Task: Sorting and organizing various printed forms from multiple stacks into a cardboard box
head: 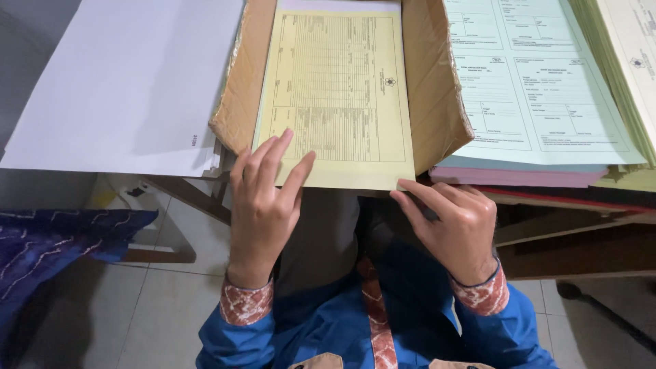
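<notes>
Currently the left hand (263,205) lies flat, fingers spread, on the near edge of the yellow printed form (338,96). It grips nothing; it looks like it pins the sheet so it does not slide. The right hand (454,222) has its fingertips at the form's near right corner, fingers loosely curled. Whether it pinches the corner or only touches it cannot be told from this angle.

The yellow form sits on top of a paper stack inside an open cardboard box (430,89). The box flaps fold outward left and right, and the box's near side hangs over the worktop edge toward the person, likely for easy reach. A white sheet edge shows behind the form at the box's far end.

Left of the box: a stack of plain white sheets (123,82), overhanging the worktop. Right of the box: a pale green form stack (540,89) resting on a pink paper stack (519,176), touching the box flap. Far right corner: more yellowish sheets (632,61), fanned.

Below: blue sleeves with patterned red cuffs, tiled floor (157,307), dark blue cloth (55,239) at left.
</notes>
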